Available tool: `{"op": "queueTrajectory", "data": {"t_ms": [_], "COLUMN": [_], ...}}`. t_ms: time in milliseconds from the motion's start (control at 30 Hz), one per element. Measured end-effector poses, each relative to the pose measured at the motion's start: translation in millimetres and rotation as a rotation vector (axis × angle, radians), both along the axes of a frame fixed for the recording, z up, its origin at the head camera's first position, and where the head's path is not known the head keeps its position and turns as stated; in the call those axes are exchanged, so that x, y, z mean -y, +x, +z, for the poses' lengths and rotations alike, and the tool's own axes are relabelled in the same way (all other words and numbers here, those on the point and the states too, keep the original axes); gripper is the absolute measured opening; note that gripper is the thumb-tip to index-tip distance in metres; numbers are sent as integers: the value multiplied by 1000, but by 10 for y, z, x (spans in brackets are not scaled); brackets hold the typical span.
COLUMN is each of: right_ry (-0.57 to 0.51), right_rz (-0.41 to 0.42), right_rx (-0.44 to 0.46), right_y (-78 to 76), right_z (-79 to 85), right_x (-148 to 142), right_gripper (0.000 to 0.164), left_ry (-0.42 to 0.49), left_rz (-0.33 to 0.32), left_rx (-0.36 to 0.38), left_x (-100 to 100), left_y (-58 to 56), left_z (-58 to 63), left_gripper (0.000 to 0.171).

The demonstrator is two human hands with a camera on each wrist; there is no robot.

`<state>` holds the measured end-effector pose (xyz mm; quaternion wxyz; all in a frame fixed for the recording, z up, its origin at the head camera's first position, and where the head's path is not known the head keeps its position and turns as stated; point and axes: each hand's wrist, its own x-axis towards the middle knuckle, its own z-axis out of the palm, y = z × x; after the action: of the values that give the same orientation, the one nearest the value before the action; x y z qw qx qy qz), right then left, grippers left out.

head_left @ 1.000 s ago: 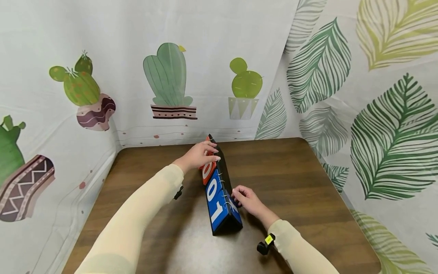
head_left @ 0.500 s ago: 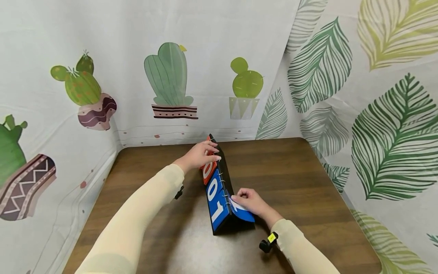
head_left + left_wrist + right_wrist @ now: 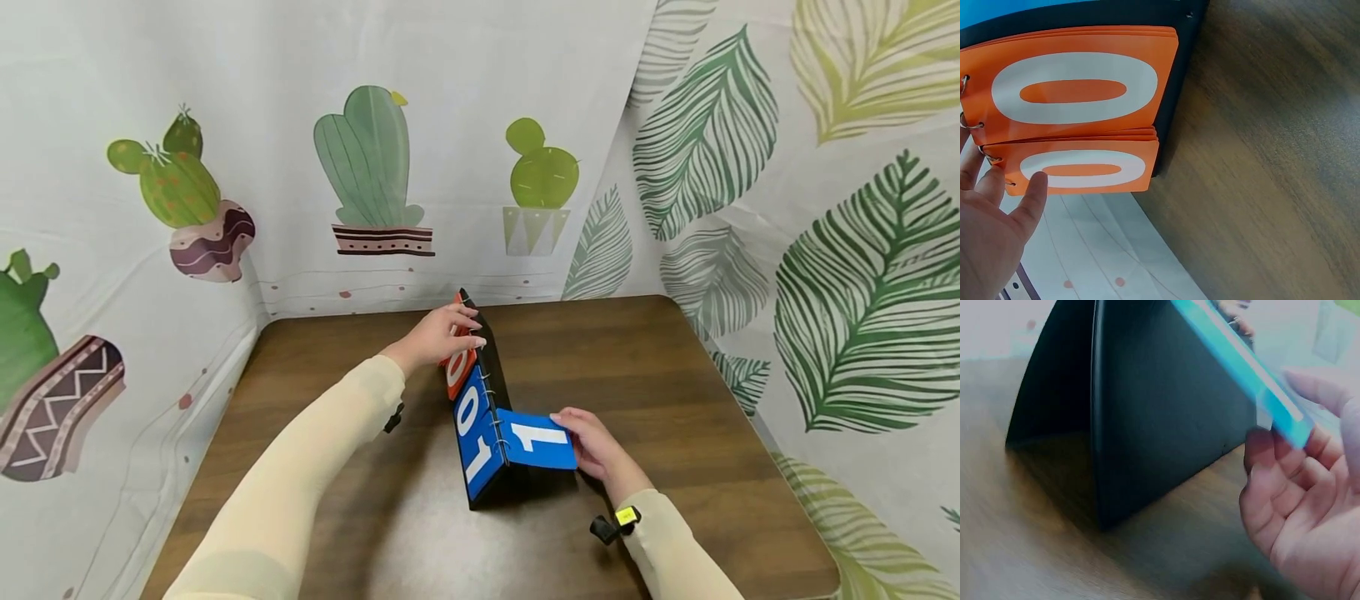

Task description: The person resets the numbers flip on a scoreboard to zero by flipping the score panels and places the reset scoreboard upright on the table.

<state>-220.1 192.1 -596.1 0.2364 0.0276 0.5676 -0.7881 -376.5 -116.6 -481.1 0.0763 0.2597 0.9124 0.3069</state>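
Observation:
A tent-shaped flip scoreboard point(image 3: 493, 375) stands on the table, with orange-red and blue number cards on rings along its top ridge. My left hand point(image 3: 438, 336) rests over the ridge at its far end, fingers fairly straight and spread. In the left wrist view one finger point(image 3: 1034, 197) lies against an orange 0 card point(image 3: 1100, 189), and the others reach to the rings. My right hand point(image 3: 596, 446) pinches the outer edge of a blue 1 card point(image 3: 534, 443), lifted out from the black back panel point(image 3: 1166, 412). On the front, blue cards point(image 3: 474, 425) read 0 and 1.
The brown wooden table point(image 3: 637, 358) is bounded by hanging cloth point(image 3: 450, 167) printed with cacti and, at the right, leaves. A black strap with a yellow tag point(image 3: 626, 517) is on the right wrist.
The right hand has moved right and outward, swinging the blue 1 card up from the back panel until it stands out from the ridge. The left hand stays in place.

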Motion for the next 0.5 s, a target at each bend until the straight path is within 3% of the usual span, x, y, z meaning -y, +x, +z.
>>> {"op": "queueTrajectory", "data": {"t_ms": [100,300,500], "right_ry": [-166,-437,-519], "right_rz": [-57,-19,-67], "right_rx": [24,10,15], "right_y": [108,306,447], "right_z": [12,28,172], "right_x": [-48,-100,-26], "right_gripper": [32,42,37], "left_ry": [-3,-5,12], "left_rz": [-2,-5,9], "left_rx": [-6,-3,3], "left_x": [-7,-15,1], "left_y": [-14,-17,7], "left_z": [-2,-21,-5], "left_gripper": [50,50,49]}}
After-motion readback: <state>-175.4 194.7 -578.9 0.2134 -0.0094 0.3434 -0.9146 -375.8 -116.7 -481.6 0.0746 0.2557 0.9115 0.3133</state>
